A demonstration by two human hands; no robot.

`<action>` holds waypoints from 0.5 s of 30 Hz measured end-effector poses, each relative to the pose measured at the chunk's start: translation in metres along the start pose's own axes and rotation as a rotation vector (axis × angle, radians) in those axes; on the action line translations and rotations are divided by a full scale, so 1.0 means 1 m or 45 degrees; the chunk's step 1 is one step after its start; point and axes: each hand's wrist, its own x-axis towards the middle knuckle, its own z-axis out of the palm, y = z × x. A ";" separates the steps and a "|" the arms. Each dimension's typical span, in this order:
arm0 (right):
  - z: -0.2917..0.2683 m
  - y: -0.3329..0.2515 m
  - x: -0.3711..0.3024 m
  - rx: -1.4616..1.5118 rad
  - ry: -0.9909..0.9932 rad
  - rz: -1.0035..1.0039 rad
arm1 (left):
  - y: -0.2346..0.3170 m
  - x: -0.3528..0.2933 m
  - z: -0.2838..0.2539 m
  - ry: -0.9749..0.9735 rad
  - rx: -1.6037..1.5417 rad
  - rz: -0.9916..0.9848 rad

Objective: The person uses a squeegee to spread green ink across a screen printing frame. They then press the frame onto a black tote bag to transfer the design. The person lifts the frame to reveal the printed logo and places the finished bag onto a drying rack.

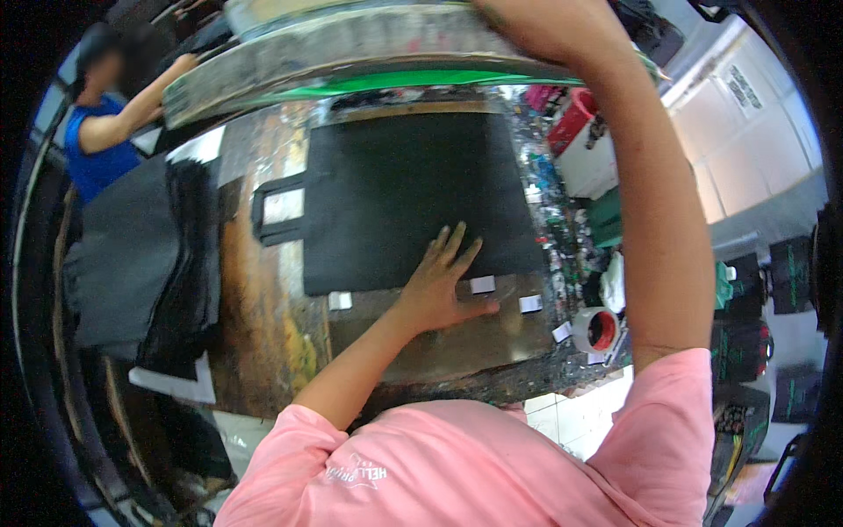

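Note:
A black fabric bag point(395, 193) lies flat on the worktable, its loop handle point(259, 215) pointing left. My left hand point(446, 277) rests with spread fingers on the bag's near edge, holding nothing. Above the bag's far side, a paint-stained screen printing frame point(351, 48) is raised and tilted, with green mesh point(395, 82) along its underside. At the top edge of the view, my right hand point(536, 26) grips the frame's right part; its fingertips are hidden. Small white tabs point(483, 284) are stuck around the bag's near edge.
A stack of black bags point(132, 255) lies at the left. Behind it stands a person in blue point(101, 140), one hand near the frame's left end. A tape roll point(597, 330) sits at the table's right edge, and a red container point(572, 119) stands farther back.

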 end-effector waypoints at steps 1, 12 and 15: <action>0.004 0.000 -0.001 0.017 0.032 -0.008 | -0.001 -0.006 -0.021 0.204 -0.127 -0.067; 0.118 0.002 -0.147 -0.030 -0.071 -0.228 | -0.033 -0.129 -0.140 0.967 -0.697 -0.608; 0.150 0.005 -0.164 -0.036 -0.282 -0.131 | -0.051 -0.152 -0.094 0.859 -0.537 -0.721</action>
